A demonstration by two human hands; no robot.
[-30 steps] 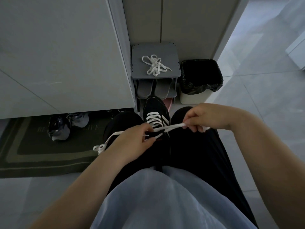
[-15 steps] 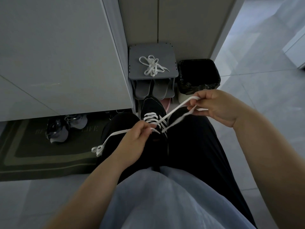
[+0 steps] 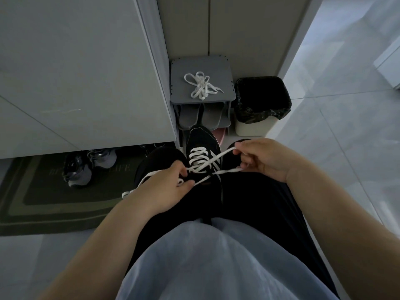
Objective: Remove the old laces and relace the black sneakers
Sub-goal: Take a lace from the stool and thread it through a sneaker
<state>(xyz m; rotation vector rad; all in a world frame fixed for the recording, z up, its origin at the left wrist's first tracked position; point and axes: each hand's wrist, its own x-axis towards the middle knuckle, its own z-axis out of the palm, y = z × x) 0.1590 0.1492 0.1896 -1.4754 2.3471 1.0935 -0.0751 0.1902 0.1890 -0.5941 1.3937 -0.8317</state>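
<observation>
A black sneaker (image 3: 201, 140) with white stripes rests between my knees, toe pointing away. A white lace (image 3: 200, 158) is threaded through its front eyelets, and its two ends cross above the tongue. My left hand (image 3: 164, 187) pinches one lace end at the sneaker's left side; the slack trails down past my left knee. My right hand (image 3: 263, 160) pinches the other end and holds it out to the right of the shoe. A loose bundle of white laces (image 3: 201, 85) lies on top of a grey shoe rack (image 3: 179, 94) ahead.
Grey slippers (image 3: 200, 116) sit under the rack top. A white bin with a black liner (image 3: 260, 105) stands to its right. Grey sneakers (image 3: 88, 167) lie on a dark doormat (image 3: 32, 202) at left, under a white cabinet door (image 3: 75, 72). Tiled floor spreads right.
My right hand has come down and back toward the shoe with its lace end, after pulling it up and right. My left hand stays at the sneaker's left side.
</observation>
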